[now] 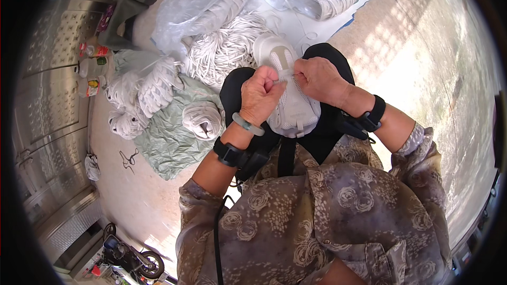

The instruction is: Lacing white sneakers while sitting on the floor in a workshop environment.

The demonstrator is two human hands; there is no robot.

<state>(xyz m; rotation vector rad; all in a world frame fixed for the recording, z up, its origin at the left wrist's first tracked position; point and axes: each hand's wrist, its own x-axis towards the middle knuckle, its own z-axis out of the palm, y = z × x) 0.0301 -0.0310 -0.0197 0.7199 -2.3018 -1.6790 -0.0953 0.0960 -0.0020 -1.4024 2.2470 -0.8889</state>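
White mesh sneaker (292, 106) lying on lap over black trousers (331, 126), toe pointing away from body. Left hand (261, 94) clenched at left side of shoe's lacing area, fingers pinching thin white shoelace (283, 76); pale green bangle (248, 124) and black wrist strap (229, 153) on that forearm. Right hand (318, 78) closed on same lace from right side, fingertips nearly touching left hand's; black strap (374, 114) on right wrist. Floor carrying the rest: heap of loose white laces (224, 47) just beyond the knees, clear plastic bags (198, 2) with more bundled laces toward far edge. Crumpled pale green cloth (169, 137) left of the knees, stacked white shoe uppers (148, 92) and one rolled white piece (203, 119) resting on it. Small scissors (128, 158) on bare floor near cloth's left edge. Small bottles and jars (94, 68) by embossed metal door (50, 63) at far left.
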